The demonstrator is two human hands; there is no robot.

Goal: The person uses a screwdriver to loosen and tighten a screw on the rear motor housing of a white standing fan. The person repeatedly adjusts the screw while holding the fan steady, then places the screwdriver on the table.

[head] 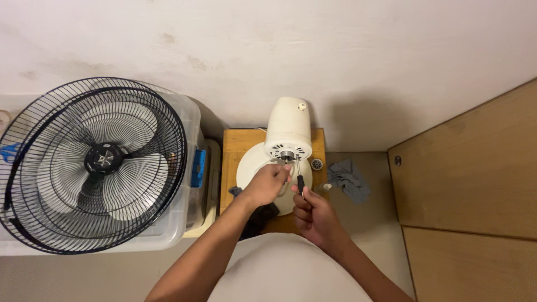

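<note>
Pale cloth over the person's lap (285, 268) filled the bottom of the head view, and both bare forearms rose from either side of it toward the middle of the picture. Reaching up and to the right, the left hand (267, 184) had its wrist nearly straight and its fingers curled together at the front face of the cream fan motor housing (288, 130), pinching something too small to make out just beside the metal shaft (287, 155). Just below and to the right of it, the right hand (313, 215) was bent back at the wrist, with fingers closed around the black handle of a screwdriver (300, 178). The screwdriver's thin shank stood almost upright, and its tip met the housing's vented face just right of the shaft.

That housing stood on its round cream base (249, 168) on a small wooden stool (235, 148), tight against the wall at the stool's far edge. A dark rag (260, 215) hung over the stool's near edge, under the left wrist. On the floor just off the stool's right edge lay a crumpled grey cloth (349, 179), and a small round drain (317, 164) was near the stool's far right corner. Well apart to the left, a black wire fan guard (92, 162) with its blades inside rested on a clear plastic storage bin (187, 168). A wooden cabinet (470, 179) filled the right side.
</note>
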